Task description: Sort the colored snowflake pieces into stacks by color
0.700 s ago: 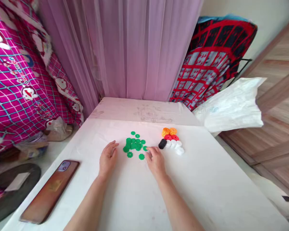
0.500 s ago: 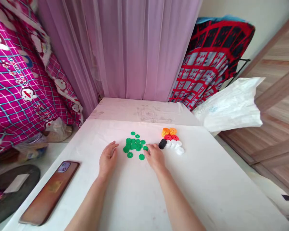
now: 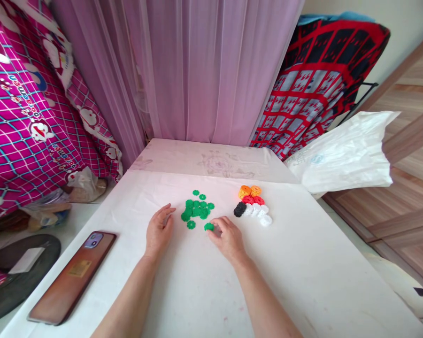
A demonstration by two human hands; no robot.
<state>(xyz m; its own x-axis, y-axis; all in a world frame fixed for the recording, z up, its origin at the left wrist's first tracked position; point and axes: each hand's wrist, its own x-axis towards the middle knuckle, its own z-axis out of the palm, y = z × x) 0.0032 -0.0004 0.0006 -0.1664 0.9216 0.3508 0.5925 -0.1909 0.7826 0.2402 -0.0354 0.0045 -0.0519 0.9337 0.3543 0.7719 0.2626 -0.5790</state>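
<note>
Small green notched plastic discs [image 3: 196, 209] lie in a loose heap in the middle of the white table, a few of them apart from it. At the heap's near right side, my right hand [image 3: 228, 237] has its thumb and fingertips closed on a green disc [image 3: 209, 226], low over the table. To the left of the heap rests my left hand [image 3: 159, 230], fingers apart and holding nothing. Right of my right hand are similar discs in groups: orange [image 3: 245, 191], red [image 3: 253, 200], black [image 3: 239, 209] and white [image 3: 265, 220].
A brown phone [image 3: 73, 277] lies at the table's left edge. A white bag [image 3: 348, 152] stands past the right edge, beside a red and black patterned cloth [image 3: 310, 84]. Purple curtains [image 3: 204, 70] hang behind the table [image 3: 303, 267].
My right hand has drawn a green disc from the heap's right side toward me, to where a loose disc lay. My left hand has barely moved. The view has shifted slightly.
</note>
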